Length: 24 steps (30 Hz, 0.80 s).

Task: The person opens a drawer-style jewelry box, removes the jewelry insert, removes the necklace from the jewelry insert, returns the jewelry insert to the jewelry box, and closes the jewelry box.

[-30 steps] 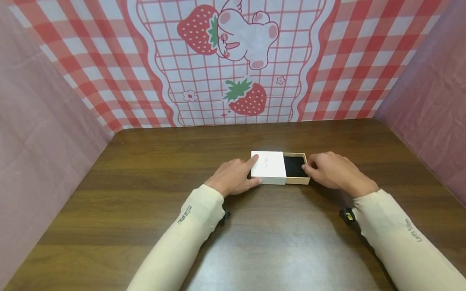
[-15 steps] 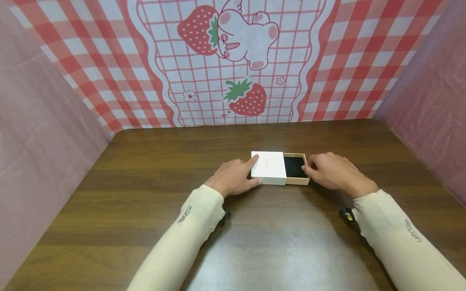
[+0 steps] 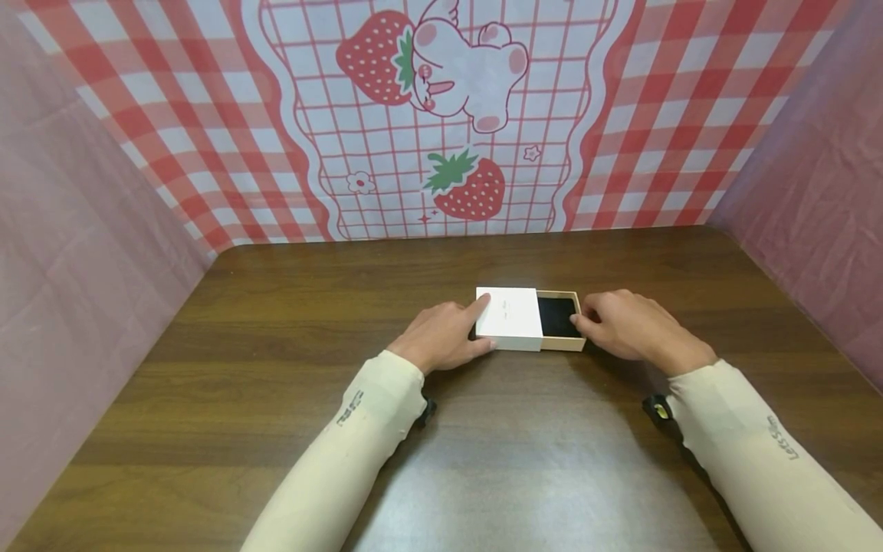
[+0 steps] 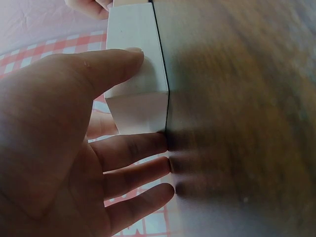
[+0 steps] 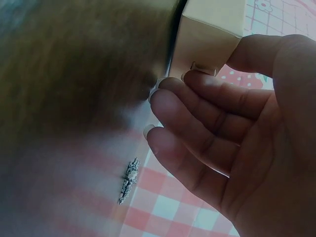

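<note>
A small white box sleeve [image 3: 509,314] lies on the table with its tan drawer [image 3: 564,344] pulled partway out to the right. Black lining [image 3: 556,317] shows inside the drawer. My left hand [image 3: 444,336] grips the sleeve's left end, thumb along the near side and index finger on top. The other left fingers spread past the end, seen in the left wrist view. With thumb over the rim and index finger against the outer end wall, my right hand [image 3: 624,323] pinches the drawer's end. Its remaining fingers curl loosely near the tabletop.
A silvery, sparkling ornament [image 5: 130,180] lies on the table beyond my right fingers, hidden in the head view. The brown wooden table [image 3: 331,291] ends at a red-and-white checked cloth [image 3: 662,100]. Pink curtains [image 3: 76,253] hang at both sides.
The drawer has slid very slightly left into the sleeve, with my right thumb and fingers moving along with it. My left hand and the sleeve stay in place.
</note>
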### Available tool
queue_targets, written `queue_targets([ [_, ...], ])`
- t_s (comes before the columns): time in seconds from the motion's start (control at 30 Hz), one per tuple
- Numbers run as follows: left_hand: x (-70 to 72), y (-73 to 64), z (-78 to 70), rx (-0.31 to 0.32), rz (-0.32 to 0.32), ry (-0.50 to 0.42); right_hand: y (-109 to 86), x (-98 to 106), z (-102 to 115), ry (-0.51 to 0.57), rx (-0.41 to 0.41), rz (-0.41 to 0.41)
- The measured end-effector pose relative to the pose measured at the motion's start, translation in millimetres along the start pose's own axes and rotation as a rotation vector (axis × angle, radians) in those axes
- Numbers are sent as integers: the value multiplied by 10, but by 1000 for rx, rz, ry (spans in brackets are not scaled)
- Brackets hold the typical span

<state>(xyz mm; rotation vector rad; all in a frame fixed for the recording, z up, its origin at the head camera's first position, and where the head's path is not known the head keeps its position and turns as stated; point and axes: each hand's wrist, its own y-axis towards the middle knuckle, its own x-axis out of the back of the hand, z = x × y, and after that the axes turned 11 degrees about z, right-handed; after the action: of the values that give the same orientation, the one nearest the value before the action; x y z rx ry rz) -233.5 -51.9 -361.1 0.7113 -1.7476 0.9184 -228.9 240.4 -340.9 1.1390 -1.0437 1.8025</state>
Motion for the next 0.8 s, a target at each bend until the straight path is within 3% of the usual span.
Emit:
queue_targets([
  [0.8,4,-2,0,-5,-1,3,6,-20,5,19,46,-15],
])
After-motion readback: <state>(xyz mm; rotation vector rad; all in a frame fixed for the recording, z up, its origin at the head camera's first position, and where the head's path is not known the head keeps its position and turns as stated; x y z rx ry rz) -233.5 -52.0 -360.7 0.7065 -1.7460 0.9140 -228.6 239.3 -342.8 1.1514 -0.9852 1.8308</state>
